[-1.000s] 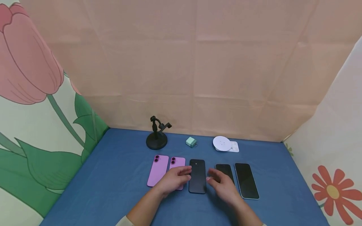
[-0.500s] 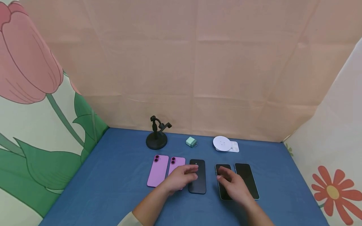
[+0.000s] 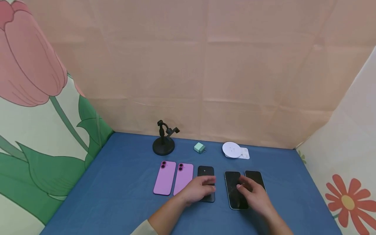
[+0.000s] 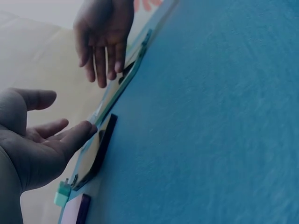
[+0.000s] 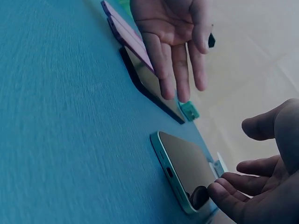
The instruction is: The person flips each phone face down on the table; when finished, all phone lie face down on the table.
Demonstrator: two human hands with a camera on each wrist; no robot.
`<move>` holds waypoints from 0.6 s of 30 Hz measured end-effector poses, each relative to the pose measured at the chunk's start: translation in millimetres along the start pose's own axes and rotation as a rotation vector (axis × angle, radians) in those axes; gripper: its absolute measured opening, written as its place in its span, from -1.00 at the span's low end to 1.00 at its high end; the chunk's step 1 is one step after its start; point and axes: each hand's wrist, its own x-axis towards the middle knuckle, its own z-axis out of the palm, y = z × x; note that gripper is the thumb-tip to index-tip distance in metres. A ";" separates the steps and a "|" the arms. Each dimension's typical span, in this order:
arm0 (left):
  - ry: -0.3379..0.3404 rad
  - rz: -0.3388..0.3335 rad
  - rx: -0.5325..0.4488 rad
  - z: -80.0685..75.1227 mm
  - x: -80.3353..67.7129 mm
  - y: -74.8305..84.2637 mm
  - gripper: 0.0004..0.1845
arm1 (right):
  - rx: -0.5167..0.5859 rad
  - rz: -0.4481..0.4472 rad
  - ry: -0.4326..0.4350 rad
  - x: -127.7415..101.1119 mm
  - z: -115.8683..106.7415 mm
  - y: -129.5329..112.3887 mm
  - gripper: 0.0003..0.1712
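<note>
a blue table [image 3: 117, 182] is seen from above, with five phones laid in a row near its middle. the left hand [image 3: 197, 190] is held over the black phone [image 3: 206, 171], which lies third in the row with its camera end at 12 o'clock; the fingers are kept straight and loosely spread, and from the left wrist view they are seen just above the phone's back, so whether they touch it cannot be told. the right hand [image 3: 255, 195] is placed over the two screen-up phones at 3 o'clock of the black one: the dark phone [image 3: 233, 189], whose pale green edge is shown in the right wrist view [image 5: 180, 175], and the far right phone [image 3: 256, 176], which is partly covered by the hand. its fingers are relaxed and slightly bent, with a fingertip [image 5: 219, 190] at the far corner of the dark phone's screen; nothing is gripped by either hand. at 9 o'clock of the black phone two purple phones [image 3: 165, 178] are laid side by side, backs up. towards 12 o'clock a black stand [image 3: 163, 145], a small green charger [image 3: 199, 147] and a white round pad [image 3: 232, 149] are set along the back of the table.
</note>
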 end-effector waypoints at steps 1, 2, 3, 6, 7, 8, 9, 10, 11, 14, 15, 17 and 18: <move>-0.001 -0.001 0.001 2.2 0.5 -0.7 -0.46 | 0.005 0.006 0.000 -0.7 -1.2 1.2 -0.37; -0.004 0.000 0.000 4.4 1.2 -1.1 -0.46 | 0.007 0.012 -0.003 -1.1 -2.2 2.3 -0.36; -0.010 -0.001 -0.005 6.6 2.2 -1.7 -0.46 | 0.009 0.018 -0.007 -1.5 -3.4 3.2 -0.35; -0.021 -0.002 -0.027 11.2 4.9 -2.5 -0.46 | 0.005 0.042 -0.024 -0.7 -6.5 3.4 -0.32; -0.025 -0.006 -0.034 13.0 5.7 -2.5 -0.46 | 0.000 0.052 -0.031 -0.6 -7.4 3.5 -0.31; -0.028 -0.009 -0.040 14.8 6.7 -2.4 -0.45 | -0.008 0.062 -0.036 -0.5 -8.1 3.5 -0.29; -0.030 -0.013 -0.045 16.5 7.7 -2.4 -0.45 | -0.011 0.071 -0.040 -0.7 -8.7 3.4 -0.28; -0.031 -0.016 -0.054 18.3 8.7 -2.0 -0.44 | -0.014 0.079 -0.042 -1.0 -9.5 3.5 -0.27; -0.030 -0.018 -0.057 20.1 9.8 -1.9 -0.44 | -0.016 0.084 -0.043 -1.0 -10.0 3.4 -0.26; -0.026 -0.023 -0.087 25.8 13.4 -2.1 -0.42 | -0.009 0.093 -0.046 -1.7 -11.1 2.4 -0.24; -0.026 -0.024 -0.096 27.5 14.6 -2.5 -0.41 | -0.005 0.093 -0.045 -2.1 -11.3 2.2 -0.24; -0.025 -0.026 -0.116 31.1 17.2 -3.2 -0.41 | 0.003 0.094 -0.044 -2.2 -11.8 2.0 -0.24; -0.026 -0.027 -0.127 32.6 18.8 -3.4 -0.41 | 0.008 0.095 -0.044 -2.1 -12.0 1.8 -0.24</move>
